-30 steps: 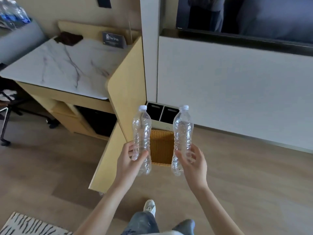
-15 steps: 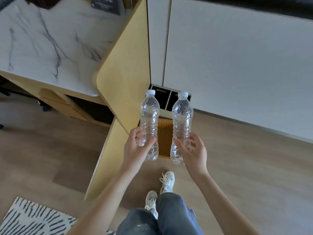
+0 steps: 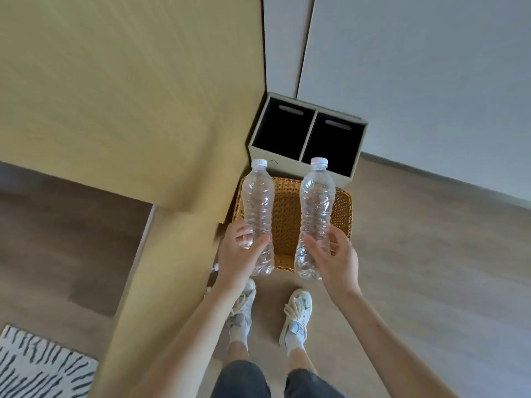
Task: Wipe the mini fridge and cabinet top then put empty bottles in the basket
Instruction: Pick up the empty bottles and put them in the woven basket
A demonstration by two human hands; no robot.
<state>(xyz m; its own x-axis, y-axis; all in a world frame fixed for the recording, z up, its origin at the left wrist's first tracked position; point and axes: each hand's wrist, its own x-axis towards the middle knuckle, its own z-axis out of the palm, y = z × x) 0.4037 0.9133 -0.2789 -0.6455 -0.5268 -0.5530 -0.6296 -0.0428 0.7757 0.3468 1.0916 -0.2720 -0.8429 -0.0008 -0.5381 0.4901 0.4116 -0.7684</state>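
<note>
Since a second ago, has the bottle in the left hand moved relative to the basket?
Yes: the bottle has come closer, now held over the basket at its left side.

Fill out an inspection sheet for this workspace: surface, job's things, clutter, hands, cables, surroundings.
Surface: wood-look floor; the cabinet top is out of view.
Job's things: left bottle and right bottle, clear, capped, upright, held above the wicker basket on the floor; neither is in it yet.
Clutter: nothing seen.
Hands: left hand grips the left bottle low down; right hand grips the right bottle low down.
Cables: nothing seen.
Surroundings: two-compartment bin behind the basket, yellow cabinet side panel to the left, white wall panel behind, striped rug at lower left.
</note>
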